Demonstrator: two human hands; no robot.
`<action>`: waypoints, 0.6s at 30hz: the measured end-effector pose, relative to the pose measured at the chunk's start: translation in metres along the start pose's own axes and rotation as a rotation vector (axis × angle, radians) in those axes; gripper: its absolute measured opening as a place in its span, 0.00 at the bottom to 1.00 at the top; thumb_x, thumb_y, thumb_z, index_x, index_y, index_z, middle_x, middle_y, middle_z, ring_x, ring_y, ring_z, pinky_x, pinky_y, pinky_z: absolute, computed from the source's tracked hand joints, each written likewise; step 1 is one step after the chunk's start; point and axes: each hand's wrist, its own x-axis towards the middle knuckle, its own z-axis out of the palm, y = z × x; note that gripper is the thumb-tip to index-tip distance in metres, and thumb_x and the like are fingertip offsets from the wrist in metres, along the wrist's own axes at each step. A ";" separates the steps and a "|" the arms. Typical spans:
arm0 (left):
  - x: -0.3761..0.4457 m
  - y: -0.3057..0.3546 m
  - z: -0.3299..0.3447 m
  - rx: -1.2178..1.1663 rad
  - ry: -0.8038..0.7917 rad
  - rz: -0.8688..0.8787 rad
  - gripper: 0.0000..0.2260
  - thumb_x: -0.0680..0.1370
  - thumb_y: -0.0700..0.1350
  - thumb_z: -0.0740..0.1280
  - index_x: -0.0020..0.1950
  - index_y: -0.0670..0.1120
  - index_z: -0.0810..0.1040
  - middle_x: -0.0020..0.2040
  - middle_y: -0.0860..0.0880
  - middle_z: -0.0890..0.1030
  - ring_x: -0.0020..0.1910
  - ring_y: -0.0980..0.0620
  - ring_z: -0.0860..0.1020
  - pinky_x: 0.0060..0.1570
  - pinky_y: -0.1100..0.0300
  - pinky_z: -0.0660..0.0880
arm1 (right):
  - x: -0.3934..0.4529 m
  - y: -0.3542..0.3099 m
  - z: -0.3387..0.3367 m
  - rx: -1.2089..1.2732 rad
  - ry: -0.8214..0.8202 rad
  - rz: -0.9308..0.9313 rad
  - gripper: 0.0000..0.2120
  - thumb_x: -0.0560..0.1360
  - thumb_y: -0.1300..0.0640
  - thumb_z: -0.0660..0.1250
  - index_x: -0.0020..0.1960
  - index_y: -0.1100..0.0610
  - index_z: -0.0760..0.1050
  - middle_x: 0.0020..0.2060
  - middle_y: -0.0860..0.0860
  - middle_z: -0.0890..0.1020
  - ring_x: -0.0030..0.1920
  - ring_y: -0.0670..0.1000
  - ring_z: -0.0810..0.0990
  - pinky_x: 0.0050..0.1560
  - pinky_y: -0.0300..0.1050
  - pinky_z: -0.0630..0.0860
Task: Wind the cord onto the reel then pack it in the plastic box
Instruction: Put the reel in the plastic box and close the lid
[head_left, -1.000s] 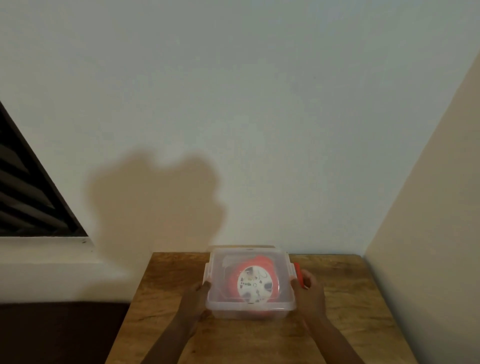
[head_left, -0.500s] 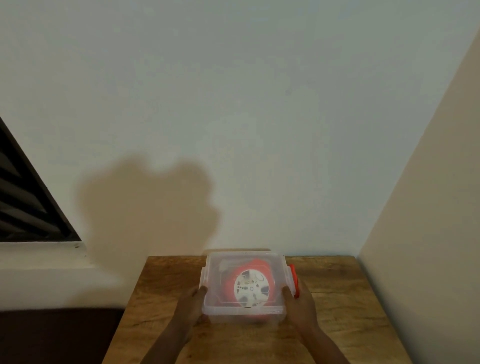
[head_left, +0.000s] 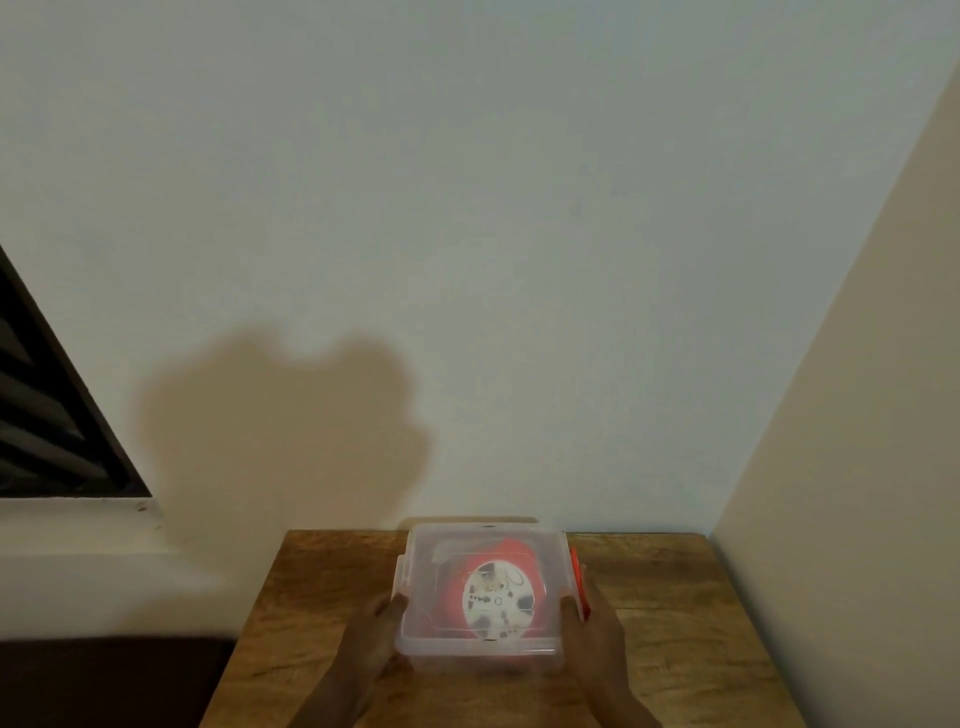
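1. The reel (head_left: 497, 597), red with a white printed face, lies flat inside the clear plastic box (head_left: 480, 649), seen through the closed transparent lid (head_left: 485, 540).
2. The plastic box sits on the wooden table (head_left: 322, 597), toward its far edge and close to the pale wall (head_left: 467, 234) behind.
3. The left hand (head_left: 371, 636) is at the box's left side, fingers reaching up against the near left corner; it grasps the box wall, thumb near the rim.
4. The right hand (head_left: 597, 631) holds the box's right side, its fingers curled against the wall just below the red latch (head_left: 575, 571).
5. The box lies between the two hands, both forearms coming in from the bottom edge of the view.
6. Bare tabletop lies to the left of the box and more to the right, up to the beige side wall (head_left: 857, 467) that meets the table's right edge.
7. A dark window (head_left: 47, 415) with a white sill is well to the left, off the table.
8. Behind the box only a thin strip of table shows before the wall.
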 end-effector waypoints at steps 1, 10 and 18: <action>0.001 0.000 0.000 -0.006 0.008 -0.002 0.09 0.85 0.46 0.64 0.61 0.44 0.79 0.48 0.48 0.85 0.45 0.45 0.85 0.41 0.47 0.86 | -0.001 0.000 -0.001 -0.015 -0.018 -0.021 0.19 0.82 0.53 0.58 0.72 0.53 0.68 0.61 0.54 0.80 0.54 0.55 0.82 0.54 0.55 0.81; 0.000 0.001 0.000 0.009 0.106 0.064 0.14 0.82 0.41 0.69 0.67 0.40 0.79 0.60 0.40 0.84 0.53 0.39 0.85 0.53 0.41 0.84 | -0.004 0.001 -0.005 -0.082 -0.081 -0.086 0.23 0.82 0.49 0.54 0.75 0.53 0.61 0.66 0.53 0.77 0.59 0.55 0.80 0.57 0.52 0.79; -0.009 0.005 0.001 0.188 0.097 0.248 0.08 0.83 0.40 0.67 0.60 0.43 0.83 0.50 0.46 0.87 0.46 0.48 0.87 0.46 0.51 0.86 | -0.002 0.007 0.001 -0.079 -0.085 -0.064 0.26 0.80 0.44 0.52 0.76 0.51 0.59 0.68 0.56 0.74 0.61 0.59 0.78 0.59 0.56 0.76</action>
